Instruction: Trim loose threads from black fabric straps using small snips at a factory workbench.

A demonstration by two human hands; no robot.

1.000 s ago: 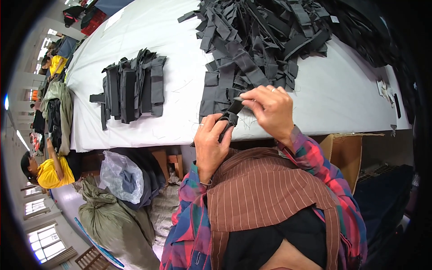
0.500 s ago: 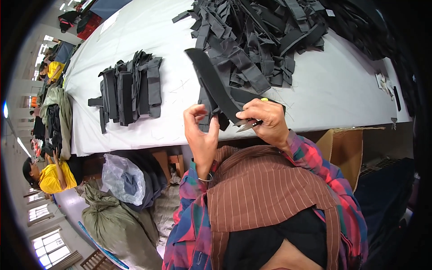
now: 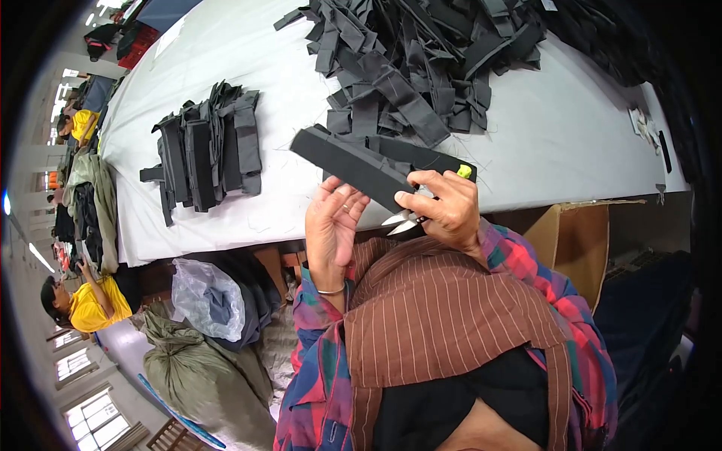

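A dark grey fabric strip [image 3: 353,167] slants over the table's near edge, its right end pinched in my right hand [image 3: 447,204]. The same hand holds a pair of thread snips [image 3: 406,222], their pointed blades sticking out below the fingers, slightly apart. Just under the strip's lower edge is my left hand [image 3: 332,225], palm up with fingers extended; its fingertips are at or touching the strip. Behind my right hand lies another dark strip [image 3: 410,152], with a small yellow-green piece [image 3: 464,171] near its right end.
A heap of loose dark strips [image 3: 406,75] covers the table's far middle. To the left sits a neater stack of strips [image 3: 203,154] on the white table [image 3: 293,98]. Below the edge are a cardboard box [image 3: 583,244], a clear plastic bag [image 3: 207,297] and an olive sack [image 3: 199,368]. People in yellow work at left.
The strip has swung down from steep to a flatter slant, its free end now lower and further left. My left hand's fingers have uncurled beneath it.
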